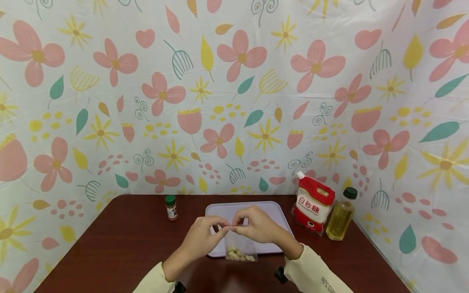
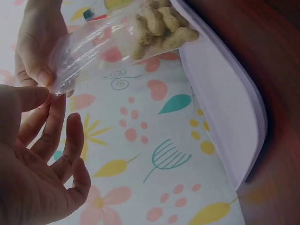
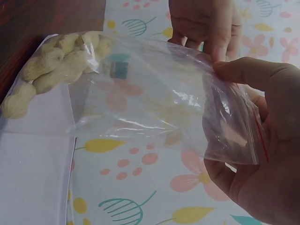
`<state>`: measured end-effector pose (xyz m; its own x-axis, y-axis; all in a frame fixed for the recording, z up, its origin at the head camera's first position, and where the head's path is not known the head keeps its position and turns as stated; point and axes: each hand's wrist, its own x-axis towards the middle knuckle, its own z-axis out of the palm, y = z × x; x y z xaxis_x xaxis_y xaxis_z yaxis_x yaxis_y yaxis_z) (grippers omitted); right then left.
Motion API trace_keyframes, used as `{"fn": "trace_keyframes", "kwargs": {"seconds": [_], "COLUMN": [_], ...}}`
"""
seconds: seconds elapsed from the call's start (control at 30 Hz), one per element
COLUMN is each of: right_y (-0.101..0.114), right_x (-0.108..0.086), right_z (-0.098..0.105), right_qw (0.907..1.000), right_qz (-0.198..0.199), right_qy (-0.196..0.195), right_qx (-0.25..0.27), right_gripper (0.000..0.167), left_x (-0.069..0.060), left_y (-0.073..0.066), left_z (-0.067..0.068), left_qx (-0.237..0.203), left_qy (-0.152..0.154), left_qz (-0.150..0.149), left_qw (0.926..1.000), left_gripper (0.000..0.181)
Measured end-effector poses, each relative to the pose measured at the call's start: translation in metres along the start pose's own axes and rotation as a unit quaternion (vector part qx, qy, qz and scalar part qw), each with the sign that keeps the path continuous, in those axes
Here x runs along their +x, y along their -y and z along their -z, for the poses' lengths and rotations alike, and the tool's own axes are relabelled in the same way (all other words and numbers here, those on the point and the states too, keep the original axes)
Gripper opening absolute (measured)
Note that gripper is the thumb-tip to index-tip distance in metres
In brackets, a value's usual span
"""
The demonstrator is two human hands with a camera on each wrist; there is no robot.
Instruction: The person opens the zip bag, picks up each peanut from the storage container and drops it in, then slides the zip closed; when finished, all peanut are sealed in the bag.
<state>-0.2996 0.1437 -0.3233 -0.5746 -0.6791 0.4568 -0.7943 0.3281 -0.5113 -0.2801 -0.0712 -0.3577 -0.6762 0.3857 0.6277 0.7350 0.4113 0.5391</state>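
A clear zip bag (image 3: 150, 98) hangs between the two hands, with several unshelled peanuts (image 1: 239, 255) gathered in its bottom. A red line runs along its top edge, visible in the right wrist view. My left hand (image 1: 201, 237) pinches one side of that top edge between thumb and forefinger; its other fingers are loosely bent in the left wrist view. Close beside it, my right hand (image 1: 258, 226) grips the edge with thumb and fingers. The bag hangs over the near side of a pale lilac tray (image 1: 272, 211) on the dark table.
To the tray's left stands a green-capped seasoning jar (image 1: 171, 208). A red and white sugar pouch (image 1: 313, 203) and an oil bottle (image 1: 340, 215) with a dark green cap stand to its right. Behind the brown table (image 1: 128, 236) hangs a flower-patterned sheet (image 1: 234, 101).
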Motion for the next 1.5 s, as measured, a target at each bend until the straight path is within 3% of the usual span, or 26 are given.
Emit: {"fn": "trace_keyframes", "kwargs": {"seconds": [0.13,0.37,0.63,0.8,1.03,1.5], "right_y": [0.001,0.001,0.012,0.017,0.015,0.015], "right_x": [-0.001,0.001,-0.002,-0.008,-0.012,-0.027], "right_z": [-0.001,-0.001,-0.002,-0.002,-0.003,0.011], "right_qw": [0.9999,0.9997,0.9937,0.9849,0.9742,0.9713], "right_qz": [-0.003,-0.006,-0.02,0.004,0.036,0.029], "right_qy": [0.004,0.0,-0.018,-0.038,-0.055,-0.067], "right_qx": [-0.013,-0.025,-0.108,-0.169,-0.216,-0.227], "right_gripper": [0.009,0.01,0.007,0.005,0.007,0.009], "left_x": [-0.003,-0.003,-0.002,-0.004,-0.005,-0.005], "left_y": [0.002,-0.003,-0.009,-0.011,-0.012,-0.009], "left_z": [-0.006,-0.013,-0.007,-0.004,-0.002,0.004], "left_qx": [0.033,0.019,0.082,0.097,0.096,0.074], "left_qy": [-0.028,-0.095,-0.168,-0.178,-0.2,-0.227], "left_qz": [-0.007,0.026,0.001,0.006,-0.004,-0.015], "left_qw": [0.999,0.995,0.9823,0.9793,0.9751,0.9709], "left_gripper": [0.008,0.007,0.025,0.022,0.026,0.025]}}
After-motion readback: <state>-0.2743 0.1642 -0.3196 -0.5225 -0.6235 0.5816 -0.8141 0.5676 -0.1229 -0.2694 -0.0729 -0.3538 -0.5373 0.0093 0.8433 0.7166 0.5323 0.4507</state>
